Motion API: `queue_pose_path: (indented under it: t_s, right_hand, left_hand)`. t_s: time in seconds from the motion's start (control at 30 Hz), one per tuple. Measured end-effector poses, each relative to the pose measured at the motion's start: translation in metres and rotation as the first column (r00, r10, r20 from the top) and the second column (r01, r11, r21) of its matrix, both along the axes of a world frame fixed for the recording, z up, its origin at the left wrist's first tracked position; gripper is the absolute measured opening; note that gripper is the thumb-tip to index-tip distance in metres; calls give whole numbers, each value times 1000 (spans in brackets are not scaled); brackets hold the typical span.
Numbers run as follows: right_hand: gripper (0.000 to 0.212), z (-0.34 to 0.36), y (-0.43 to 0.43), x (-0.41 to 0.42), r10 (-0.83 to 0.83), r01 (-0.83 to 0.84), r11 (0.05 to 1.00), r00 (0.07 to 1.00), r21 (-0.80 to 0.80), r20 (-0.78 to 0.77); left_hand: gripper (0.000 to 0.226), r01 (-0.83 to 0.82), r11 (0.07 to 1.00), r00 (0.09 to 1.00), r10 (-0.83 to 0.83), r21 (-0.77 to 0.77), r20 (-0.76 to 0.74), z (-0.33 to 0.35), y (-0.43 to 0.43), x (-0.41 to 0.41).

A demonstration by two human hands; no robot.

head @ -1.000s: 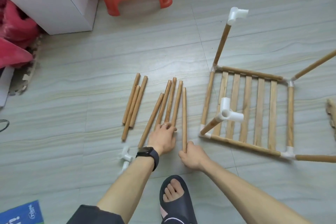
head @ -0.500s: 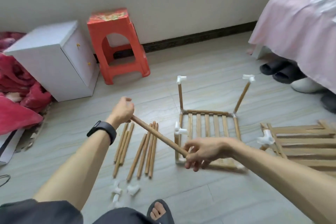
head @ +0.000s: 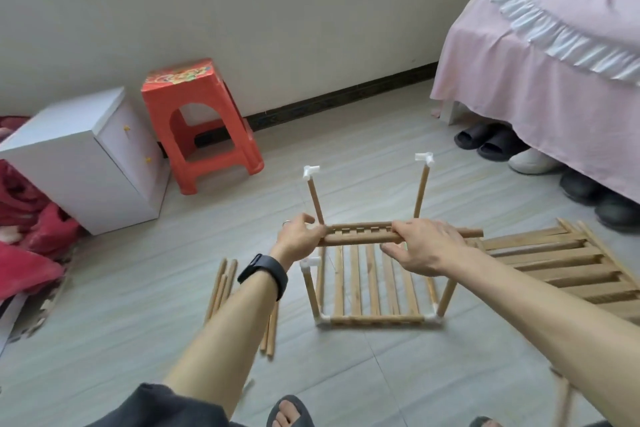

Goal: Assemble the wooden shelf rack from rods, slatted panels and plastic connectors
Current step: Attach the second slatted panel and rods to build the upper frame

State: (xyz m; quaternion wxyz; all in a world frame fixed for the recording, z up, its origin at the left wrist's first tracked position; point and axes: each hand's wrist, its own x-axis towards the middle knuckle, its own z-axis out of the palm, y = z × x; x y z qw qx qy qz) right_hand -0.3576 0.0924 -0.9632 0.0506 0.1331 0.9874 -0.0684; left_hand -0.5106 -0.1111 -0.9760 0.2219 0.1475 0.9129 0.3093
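I hold a wooden rod level above the part-built rack. My left hand grips the rod's left end and my right hand holds it toward its right end, which sticks out past the fingers. The rack stands on the floor: a slatted panel framed by rods with white plastic connectors at the corners. Upright rods rise from its corners; the two far ones carry white connectors, and the near left one has a connector too. Loose rods lie left of the rack, partly hidden by my left arm.
More slatted panels lie on the floor to the right. A red plastic stool and a white cabinet stand at the back left, red fabric at far left. A pink-covered bed with shoes beneath fills the right. My sandalled foot is below.
Both hands lifted one rod from the floor pile, swung it from slanted to level and carried it right over the rack. The camera tilted up from the floor.
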Motion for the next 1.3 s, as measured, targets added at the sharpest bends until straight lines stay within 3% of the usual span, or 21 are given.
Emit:
queue_pose_path:
  t_s: [0.07, 0.17, 0.3, 0.5, 0.8, 1.1, 1.3]
  right_hand:
    - [46, -8, -1, -1, 1, -4, 999, 999, 47, 43]
    - [42, -21, 1, -1, -21, 15, 998, 995, 58, 97]
    - [42, -33, 8, -3, -55, 50, 998, 986, 36, 155]
    - [42, -42, 9, -11, -26, 26, 1000, 982, -1, 187]
    - [36, -70, -5, -6, -1, 18, 996, 984, -89, 180]
    - [36, -75, -2, -22, 58, -52, 998, 984, -42, 167]
    - [37, -92, -3, -19, 69, -55, 995, 980, -80, 185]
  left_hand:
    - [57, -134, 990, 991, 132, -51, -35, -27, -9, -2]
    - [67, -210, 975, 971, 217, -74, 96, -62, -18, -8]
    - [51, -119, 990, 987, 127, -78, 98, -80, -16, -11]
    - [40, -176, 982, 981, 169, 73, 94, -90, -17, -15]
    - [34, -255, 953, 961, 233, 160, 149, -99, -32, -15]
    - [31, -366, 895, 892, 259, 254, 371, -104, -41, -19]
    - [39, -400, 877, 865, 265, 265, 427, -106, -41, -16]
